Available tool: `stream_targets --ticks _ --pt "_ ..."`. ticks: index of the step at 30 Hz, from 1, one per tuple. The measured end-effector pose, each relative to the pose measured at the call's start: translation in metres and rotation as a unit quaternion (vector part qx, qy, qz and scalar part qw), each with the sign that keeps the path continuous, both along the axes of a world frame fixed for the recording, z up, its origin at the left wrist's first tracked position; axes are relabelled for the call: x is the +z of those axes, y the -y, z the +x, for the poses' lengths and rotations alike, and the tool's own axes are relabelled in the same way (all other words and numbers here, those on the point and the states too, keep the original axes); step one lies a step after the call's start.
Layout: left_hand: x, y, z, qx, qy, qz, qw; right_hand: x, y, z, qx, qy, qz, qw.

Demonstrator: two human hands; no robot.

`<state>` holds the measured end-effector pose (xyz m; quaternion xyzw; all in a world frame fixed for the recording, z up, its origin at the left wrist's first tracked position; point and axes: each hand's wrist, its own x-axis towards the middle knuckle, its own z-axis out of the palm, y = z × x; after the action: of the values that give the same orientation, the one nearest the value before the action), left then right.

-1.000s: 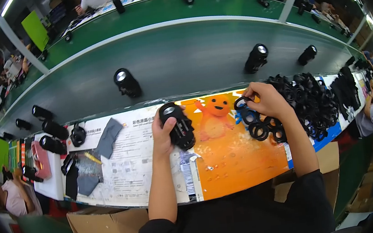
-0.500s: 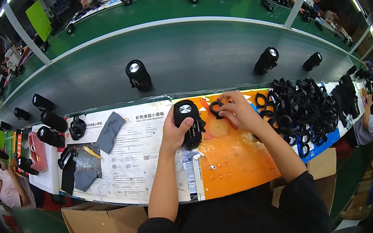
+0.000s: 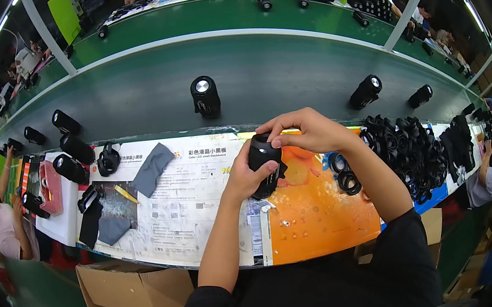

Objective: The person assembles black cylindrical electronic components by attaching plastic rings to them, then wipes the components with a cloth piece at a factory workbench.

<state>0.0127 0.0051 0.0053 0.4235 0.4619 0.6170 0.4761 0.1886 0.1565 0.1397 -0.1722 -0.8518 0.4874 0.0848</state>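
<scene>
I see the black cylinder [image 3: 259, 157] between both hands: the left hand [image 3: 240, 181] wraps its side, thumb across the front, and the right hand [image 3: 311, 132] arches over it, fingertips on the top rim (whether they pinch anything there, I can't tell from here). I count one cylinder held, two grey cloths [image 3: 153, 170] leftward, two black rings [image 3: 355, 192] beside the heap [image 3: 405, 158].

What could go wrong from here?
The black cylindrical speaker could slip or tilt: only the left hand grips its side while the right hand is at its top. That right hand partly hides the top, so a misfit might go unseen. The right forearm passes close to loose black rings and might knock them.
</scene>
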Motion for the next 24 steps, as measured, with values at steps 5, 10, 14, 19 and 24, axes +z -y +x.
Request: stream_targets --ticks 5,10,14,19,24 --pt "-0.007 0.0 -0.002 -0.016 0.019 -0.012 1.0 0.006 0.006 0.0 0.035 -0.017 0.07 0.997" --pt "-0.008 -0.002 0.002 -0.007 0.008 0.021 1.0 0.007 0.013 0.002 0.056 -0.027 0.109 0.992" --pt "-0.011 -0.003 0.0 0.009 -0.039 0.049 0.998 0.01 0.018 0.002 0.082 -0.022 0.173 0.981" --pt "-0.003 -0.002 0.004 0.018 0.006 0.046 0.999 0.002 0.021 0.002 0.095 -0.035 0.231 0.968" --pt "-0.001 0.003 0.003 0.008 -0.026 -0.022 0.999 0.018 0.012 -0.01 0.112 -0.052 0.226 0.966"
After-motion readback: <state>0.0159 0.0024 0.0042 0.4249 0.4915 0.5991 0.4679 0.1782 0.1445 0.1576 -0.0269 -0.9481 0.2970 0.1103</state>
